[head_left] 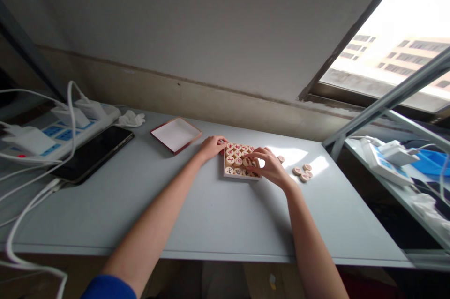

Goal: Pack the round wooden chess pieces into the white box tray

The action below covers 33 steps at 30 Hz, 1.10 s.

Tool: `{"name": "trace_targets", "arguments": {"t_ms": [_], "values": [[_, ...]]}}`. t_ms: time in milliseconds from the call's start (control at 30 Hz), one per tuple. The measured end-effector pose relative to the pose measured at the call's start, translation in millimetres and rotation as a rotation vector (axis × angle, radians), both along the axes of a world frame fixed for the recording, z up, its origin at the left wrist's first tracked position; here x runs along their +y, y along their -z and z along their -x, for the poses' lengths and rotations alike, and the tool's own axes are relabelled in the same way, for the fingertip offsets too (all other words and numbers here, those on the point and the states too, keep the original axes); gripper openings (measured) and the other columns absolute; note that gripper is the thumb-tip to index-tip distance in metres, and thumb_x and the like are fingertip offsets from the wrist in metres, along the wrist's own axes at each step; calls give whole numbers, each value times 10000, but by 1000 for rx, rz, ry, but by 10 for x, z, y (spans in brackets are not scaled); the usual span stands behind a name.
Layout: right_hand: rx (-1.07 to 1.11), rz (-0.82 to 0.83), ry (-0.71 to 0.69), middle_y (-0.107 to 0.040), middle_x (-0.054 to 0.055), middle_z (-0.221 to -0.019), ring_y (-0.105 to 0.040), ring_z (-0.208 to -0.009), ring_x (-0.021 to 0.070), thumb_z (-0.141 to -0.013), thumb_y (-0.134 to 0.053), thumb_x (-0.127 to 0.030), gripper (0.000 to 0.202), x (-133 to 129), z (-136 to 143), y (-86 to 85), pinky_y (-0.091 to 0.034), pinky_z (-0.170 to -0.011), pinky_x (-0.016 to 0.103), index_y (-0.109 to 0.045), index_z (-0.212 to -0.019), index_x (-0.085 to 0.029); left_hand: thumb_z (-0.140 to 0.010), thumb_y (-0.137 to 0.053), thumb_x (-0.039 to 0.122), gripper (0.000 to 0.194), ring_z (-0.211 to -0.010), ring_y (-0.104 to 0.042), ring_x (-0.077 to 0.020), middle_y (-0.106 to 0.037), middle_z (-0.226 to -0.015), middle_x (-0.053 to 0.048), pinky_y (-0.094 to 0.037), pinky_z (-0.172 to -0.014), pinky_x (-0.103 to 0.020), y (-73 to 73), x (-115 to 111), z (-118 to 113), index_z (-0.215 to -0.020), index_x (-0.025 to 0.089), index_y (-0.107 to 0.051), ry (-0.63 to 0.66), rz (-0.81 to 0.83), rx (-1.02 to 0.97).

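A shallow box [241, 177] lies on the desk, holding rows of round wooden Chinese chess pieces [230, 160] with red and dark characters. My left hand [212, 146] grips the box at its upper left corner, fingers closed against the side. Over the right part of the box is my right hand [269, 165], its thumb and forefinger closed about a chess piece [248, 161] among the others. Several loose pieces [303, 177] lie right of the box, and one more [281, 159] shows just beyond my right hand.
The box lid [176, 135], red-edged and pale inside, lies left of the box. Farther left are a black phone [98, 151], a power strip [58, 136] with chargers, white cables and a crumpled tissue [131, 119]. A metal bar [383, 107] slants at the right beside the window.
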State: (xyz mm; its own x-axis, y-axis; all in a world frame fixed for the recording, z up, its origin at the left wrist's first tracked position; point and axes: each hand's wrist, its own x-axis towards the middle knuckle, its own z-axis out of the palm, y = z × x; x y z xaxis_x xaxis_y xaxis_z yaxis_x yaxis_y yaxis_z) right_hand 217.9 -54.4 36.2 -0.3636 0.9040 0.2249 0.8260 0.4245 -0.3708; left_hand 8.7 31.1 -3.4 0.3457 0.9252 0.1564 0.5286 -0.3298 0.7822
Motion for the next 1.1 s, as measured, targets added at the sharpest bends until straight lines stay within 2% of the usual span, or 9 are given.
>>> {"name": "trace_targets", "arguments": {"t_ms": [233, 433, 633, 867, 1000, 1067, 1100], "values": [[-24, 3, -6, -605, 35, -816, -512, -751, 168, -730, -630, -334, 180, 4, 24, -35, -397, -700, 285, -652, -866, -219, -761, -503, 273, 242, -716, -624, -170, -695, -794, -62, -454, -628, -231, 20, 13, 0, -878, 143, -671, 10, 1, -9], [-22, -7, 34, -596, 16, -757, -512, -700, 154, -727, -626, -364, 196, 1, 3, -47, -372, -683, 270, -619, -850, -212, -758, -505, 270, 235, -747, -623, -173, -695, -823, -60, -450, -646, -236, 22, 16, 5, -876, 149, -669, 7, 0, -6], [-137, -1, 78, -577, -5, -676, -502, -622, 128, -723, -627, -350, 162, 6, -48, -67, -339, -637, 250, -613, -660, -201, -754, -501, 251, 233, -736, -620, -171, -693, -801, -58, -455, -637, -231, 16, 12, 3, -883, 150, -667, 3, 14, -6], [-98, 45, 46, -576, -5, -666, -507, -616, 122, -750, -591, -330, 147, -20, -1, -108, -353, -626, 244, -645, -680, -212, -755, -510, 254, 225, -728, -619, -167, -692, -787, -56, -458, -636, -227, 13, 6, 0, -876, 149, -669, 5, 10, -23], [-19, 109, 11, -590, 11, -706, -523, -633, 131, -784, -538, -343, 179, -16, -68, -114, -379, -614, 246, -643, -748, -203, -758, -507, 253, 226, -724, -619, -169, -692, -776, -60, -457, -637, -228, 10, 6, 1, -874, 145, -669, 8, 5, -17], [-33, 73, 62, -602, 28, -777, -534, -677, 143, -815, -490, -334, 198, -9, -137, -105, -392, -632, 257, -635, -827, -201, -761, -504, 254, 228, -716, -619, -169, -691, -763, -60, -457, -636, -231, 5, 2, 0, -872, 145, -670, 6, 0, -15], [-74, 21, 130, -604, 39, -827, -542, -728, 156, -826, -472, -318, 200, -7, -177, -95, -396, -661, 271, -626, -873, -201, -761, -504, 253, 226, -714, -619, -169, -691, -763, -60, -457, -636, -231, 1, -1, -1, -871, 146, -670, 3, -1, -13]]}}
